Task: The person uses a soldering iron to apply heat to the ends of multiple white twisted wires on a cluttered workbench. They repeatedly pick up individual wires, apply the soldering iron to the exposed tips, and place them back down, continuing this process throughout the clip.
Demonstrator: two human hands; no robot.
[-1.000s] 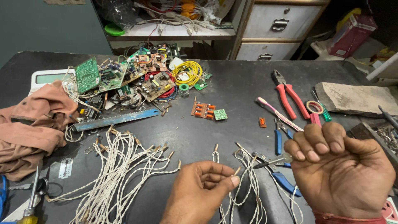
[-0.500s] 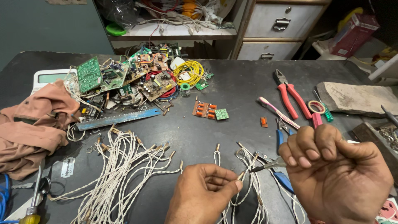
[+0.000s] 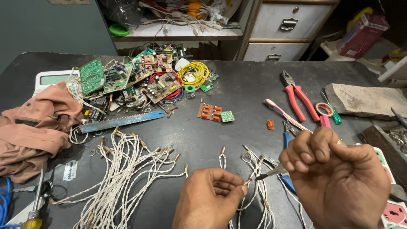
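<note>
Left hand: our left hand (image 3: 210, 197) pinches the bared tip of a thin white twisted wire (image 3: 248, 181), low on the black tabletop (image 3: 246, 95).
Right hand: our right hand (image 3: 337, 180) is curled closed on a small metal-tipped tool (image 3: 271, 172) meeting that tip.
Done: we judge the big fanned bundle of white wires (image 3: 123, 169) finished.
Left: the few loose wires (image 3: 258, 199) by our hands.
Around: heap of green circuit boards (image 3: 127, 82), red-handled pliers (image 3: 299, 95); nothing blocks us.

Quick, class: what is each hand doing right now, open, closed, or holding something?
Left hand: closed, pinching a white wire end.
Right hand: closed in a fist around a tool whose metal tip points at that wire end.
</note>
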